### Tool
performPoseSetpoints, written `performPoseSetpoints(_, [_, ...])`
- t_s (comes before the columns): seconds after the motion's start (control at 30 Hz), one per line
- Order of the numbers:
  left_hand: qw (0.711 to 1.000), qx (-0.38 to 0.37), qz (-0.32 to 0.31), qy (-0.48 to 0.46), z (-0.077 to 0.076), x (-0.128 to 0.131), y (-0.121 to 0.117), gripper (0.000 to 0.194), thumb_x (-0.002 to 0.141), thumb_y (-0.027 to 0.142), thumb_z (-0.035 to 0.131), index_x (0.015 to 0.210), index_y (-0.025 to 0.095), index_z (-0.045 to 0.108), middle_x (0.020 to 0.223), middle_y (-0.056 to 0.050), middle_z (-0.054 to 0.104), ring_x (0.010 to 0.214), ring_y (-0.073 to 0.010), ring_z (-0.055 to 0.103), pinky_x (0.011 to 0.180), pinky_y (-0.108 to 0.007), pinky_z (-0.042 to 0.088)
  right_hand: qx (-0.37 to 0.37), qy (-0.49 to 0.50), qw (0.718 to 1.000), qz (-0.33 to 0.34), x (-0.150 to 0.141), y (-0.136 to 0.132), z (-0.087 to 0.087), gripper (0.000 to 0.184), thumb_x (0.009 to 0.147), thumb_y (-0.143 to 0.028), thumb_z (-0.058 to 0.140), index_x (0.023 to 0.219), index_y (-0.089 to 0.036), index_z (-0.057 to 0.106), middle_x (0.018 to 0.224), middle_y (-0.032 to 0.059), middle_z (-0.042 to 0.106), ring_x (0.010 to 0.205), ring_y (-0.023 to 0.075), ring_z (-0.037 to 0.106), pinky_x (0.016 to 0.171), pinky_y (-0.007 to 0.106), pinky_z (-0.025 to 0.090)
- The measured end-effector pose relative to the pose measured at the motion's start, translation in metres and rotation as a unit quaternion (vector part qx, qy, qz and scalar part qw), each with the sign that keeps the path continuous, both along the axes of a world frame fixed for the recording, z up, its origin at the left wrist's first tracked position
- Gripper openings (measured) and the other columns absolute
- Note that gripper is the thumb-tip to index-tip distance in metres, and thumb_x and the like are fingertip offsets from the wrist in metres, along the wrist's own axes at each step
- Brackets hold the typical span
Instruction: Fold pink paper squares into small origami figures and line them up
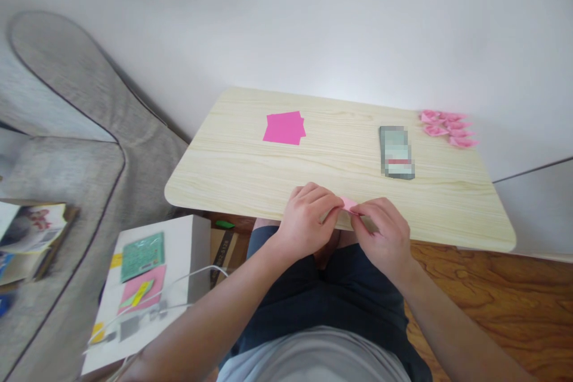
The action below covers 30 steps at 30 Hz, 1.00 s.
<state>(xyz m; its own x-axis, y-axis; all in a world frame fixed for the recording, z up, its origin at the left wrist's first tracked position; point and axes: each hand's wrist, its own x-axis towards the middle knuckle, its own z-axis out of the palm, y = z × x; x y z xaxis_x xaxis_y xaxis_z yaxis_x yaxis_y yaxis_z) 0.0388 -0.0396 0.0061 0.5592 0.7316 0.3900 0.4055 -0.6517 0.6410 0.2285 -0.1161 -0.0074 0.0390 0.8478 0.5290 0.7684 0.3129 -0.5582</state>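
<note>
A small piece of pink paper (348,204) is stretched between my two hands at the near edge of the pale wood-grain table (250,185). My left hand (310,215) pinches its left end between thumb and fingers. On its right end, my right hand (381,231) has a similar pinch. Fingertips cover much of the paper, so its full folded shape is hidden. Farther back on the table lie several bright pink paper squares (285,128), loosely stacked. Several folded pink paper pieces (447,126) sit together at the far right corner.
A phone (396,153) with a blurred screen lies right of centre on the table. At lower left, a white box (179,239) carries a green packet (143,255), pink paper and white cables. A grey sofa (147,161) stands left; a white wall (313,24) rises behind.
</note>
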Motion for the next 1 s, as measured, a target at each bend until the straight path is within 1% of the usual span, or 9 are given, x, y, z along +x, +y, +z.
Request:
performPoseSetpoints(0.13, [1.0,0.009,0.013,0.01,-0.006,-0.003,0.0,0.015,0.097,0.019,0.059,0.096,0.024,0.073,0.097,-0.003,0.078,0.103,-0.0222,0.064,0.097,-0.041,0.043,-0.022,0.02,1.0,0.002,-0.002,-0.003,-0.003,0.023,0.089,-0.016,0.069,0.108,-0.028,0.074,0.101,0.0081,0.068,0.096,0.0261,0.065,0.084,0.045,0.056])
performPoseSetpoints(0.27, [1.0,0.01,0.02,0.012,-0.008,-0.007,0.0,0.015,0.095,0.017,0.06,0.096,0.024,0.073,0.096,-0.002,0.078,0.104,-0.0222,0.065,0.099,-0.041,0.042,-0.042,0.01,0.999,0.02,-0.001,-0.004,0.001,0.03,0.087,-0.018,0.072,0.115,-0.028,0.074,0.108,0.0087,0.067,0.104,0.0279,0.062,0.092,0.049,0.055])
performPoseSetpoints(0.37, [1.0,0.004,0.024,0.008,-0.009,-0.008,0.001,0.016,0.094,0.016,0.061,0.097,0.025,0.074,0.096,-0.002,0.077,0.105,-0.0214,0.065,0.1,-0.041,0.041,-0.061,0.024,0.997,0.045,0.002,-0.004,0.005,0.031,0.089,-0.019,0.07,0.118,-0.029,0.074,0.113,0.0081,0.069,0.11,0.0282,0.062,0.098,0.05,0.053])
performPoseSetpoints(0.5, [0.999,-0.014,0.039,0.003,-0.01,-0.008,0.002,0.015,0.093,0.017,0.062,0.097,0.025,0.074,0.096,-0.002,0.077,0.105,-0.0213,0.065,0.102,-0.042,0.042,-0.082,0.054,0.993,0.059,0.006,-0.002,0.01,0.028,0.095,-0.024,0.066,0.121,-0.03,0.073,0.118,0.008,0.07,0.114,0.0285,0.063,0.1,0.05,0.052])
performPoseSetpoints(0.6, [0.998,-0.036,0.045,-0.007,-0.009,-0.007,0.002,0.015,0.092,0.017,0.064,0.099,0.025,0.075,0.097,-0.002,0.078,0.104,-0.0216,0.066,0.102,-0.042,0.044,-0.092,0.071,0.992,0.055,0.004,0.002,0.012,0.022,0.098,-0.028,0.064,0.117,-0.03,0.075,0.115,0.0074,0.073,0.112,0.0277,0.065,0.099,0.049,0.053])
performPoseSetpoints(0.77, [0.993,-0.107,0.02,-0.051,-0.003,-0.007,0.002,0.021,0.09,0.014,0.062,0.103,0.024,0.075,0.104,-0.002,0.078,0.105,-0.0207,0.067,0.103,-0.04,0.048,-0.084,0.085,0.992,0.037,0.001,0.01,0.015,0.013,0.1,-0.031,0.063,0.104,-0.028,0.075,0.101,0.0074,0.075,0.1,0.0263,0.067,0.092,0.046,0.055])
performPoseSetpoints(0.87, [0.988,-0.136,0.027,-0.07,0.0,-0.006,0.003,0.015,0.093,0.025,0.067,0.107,0.024,0.074,0.106,-0.004,0.078,0.106,-0.0216,0.069,0.102,-0.04,0.05,-0.105,0.079,0.991,0.032,0.001,0.014,0.018,0.014,0.101,-0.033,0.062,0.103,-0.027,0.074,0.099,0.0066,0.075,0.096,0.0242,0.068,0.088,0.042,0.054])
performPoseSetpoints(0.93, [0.985,-0.151,0.035,-0.081,0.0,-0.005,0.004,0.018,0.093,0.032,0.071,0.108,0.023,0.073,0.103,-0.004,0.079,0.104,-0.022,0.07,0.1,-0.04,0.051,-0.119,0.074,0.99,0.036,0.002,0.016,0.021,0.013,0.101,-0.033,0.063,0.104,-0.026,0.074,0.1,0.0056,0.075,0.095,0.023,0.069,0.088,0.04,0.054])
performPoseSetpoints(1.0, [0.982,-0.165,0.033,-0.086,-0.001,-0.005,0.005,0.021,0.09,0.028,0.072,0.111,0.023,0.07,0.101,-0.003,0.079,0.102,-0.0215,0.072,0.098,-0.039,0.052,-0.128,0.075,0.988,0.043,0.004,0.018,0.023,0.013,0.101,-0.032,0.063,0.105,-0.026,0.074,0.102,0.005,0.076,0.097,0.0225,0.07,0.089,0.039,0.054])
